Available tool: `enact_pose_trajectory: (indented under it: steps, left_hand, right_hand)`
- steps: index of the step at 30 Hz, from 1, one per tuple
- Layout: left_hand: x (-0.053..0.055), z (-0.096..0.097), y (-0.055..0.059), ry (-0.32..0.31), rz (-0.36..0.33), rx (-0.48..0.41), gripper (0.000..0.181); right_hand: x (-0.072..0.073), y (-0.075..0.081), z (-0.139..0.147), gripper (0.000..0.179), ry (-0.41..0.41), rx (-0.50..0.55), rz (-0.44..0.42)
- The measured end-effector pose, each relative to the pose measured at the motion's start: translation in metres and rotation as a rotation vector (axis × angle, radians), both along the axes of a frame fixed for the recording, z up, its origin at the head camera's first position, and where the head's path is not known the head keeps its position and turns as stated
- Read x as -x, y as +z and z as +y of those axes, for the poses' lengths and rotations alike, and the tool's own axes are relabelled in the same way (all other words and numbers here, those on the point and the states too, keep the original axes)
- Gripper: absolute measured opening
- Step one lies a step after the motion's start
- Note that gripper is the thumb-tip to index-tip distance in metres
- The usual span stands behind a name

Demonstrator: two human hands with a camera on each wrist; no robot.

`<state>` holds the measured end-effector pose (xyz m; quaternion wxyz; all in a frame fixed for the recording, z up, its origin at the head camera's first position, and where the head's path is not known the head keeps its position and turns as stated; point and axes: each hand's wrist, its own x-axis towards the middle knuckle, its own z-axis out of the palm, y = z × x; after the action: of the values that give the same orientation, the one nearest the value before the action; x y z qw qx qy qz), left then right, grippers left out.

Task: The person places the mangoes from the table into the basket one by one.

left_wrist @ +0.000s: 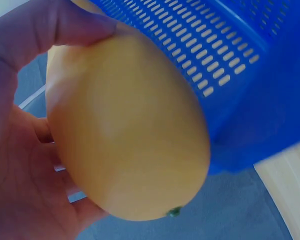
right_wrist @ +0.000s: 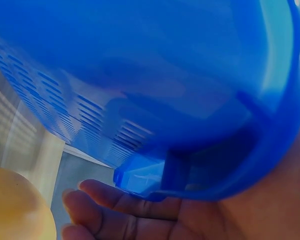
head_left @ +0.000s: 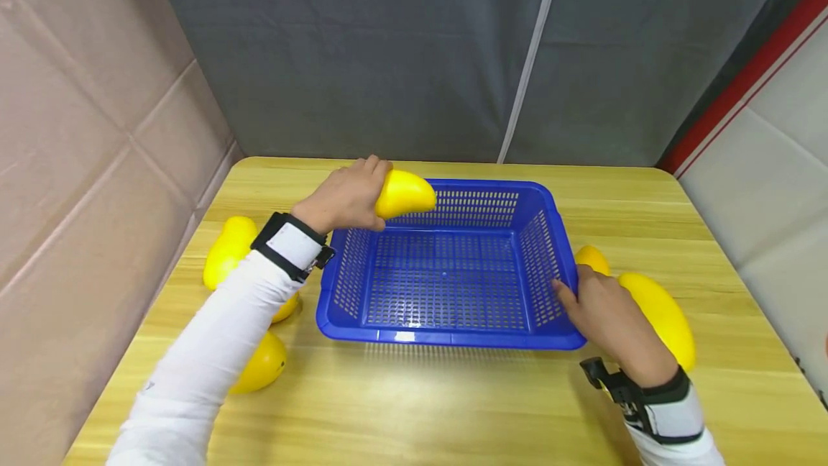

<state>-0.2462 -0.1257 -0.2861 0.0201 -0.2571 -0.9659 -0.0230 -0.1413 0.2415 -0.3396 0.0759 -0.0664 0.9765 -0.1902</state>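
"Where's the mango [head_left: 407, 195]?"
"Over the far left corner of the basket [head_left: 446, 337], grasped in the left hand [head_left: 351, 197]."
"Why's the right hand [head_left: 611, 315] there?"
"It grips the basket's right side, probably to steady it."
"Anything in the way?"
"The left sleeve [head_left: 194, 358] partly hides loose mangoes [head_left: 260, 365]; two more mangoes [head_left: 661, 318] lie by the right hand."

Small screened-off work booth: grey cloth backdrop [head_left: 362, 56], beige panelled wall [head_left: 77, 128], wood-grain table [head_left: 453, 408].

On the table [head_left: 420, 416], 3 mangoes [head_left: 260, 367] lie left of the basket [head_left: 485, 339], 2 right.
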Motion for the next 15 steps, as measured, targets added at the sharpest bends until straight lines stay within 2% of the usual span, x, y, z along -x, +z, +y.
enact_pose_trajectory:
  steps: [5,10,15]
  left_hand:
    - [0.002,0.013,-0.005,0.020,-0.019,0.082,0.089]
    - [0.004,0.023,-0.010,0.014,-0.045,0.097,0.089]
    - [0.005,0.030,-0.017,0.004,-0.064,0.108,0.090]
  right_hand:
    - [-0.001,0.000,0.000,0.048,0.009,0.002,0.013]
    - [-0.001,0.000,0.000,0.047,0.010,0.004,0.027]
    - [0.000,0.001,0.000,0.046,0.006,0.008,0.000]
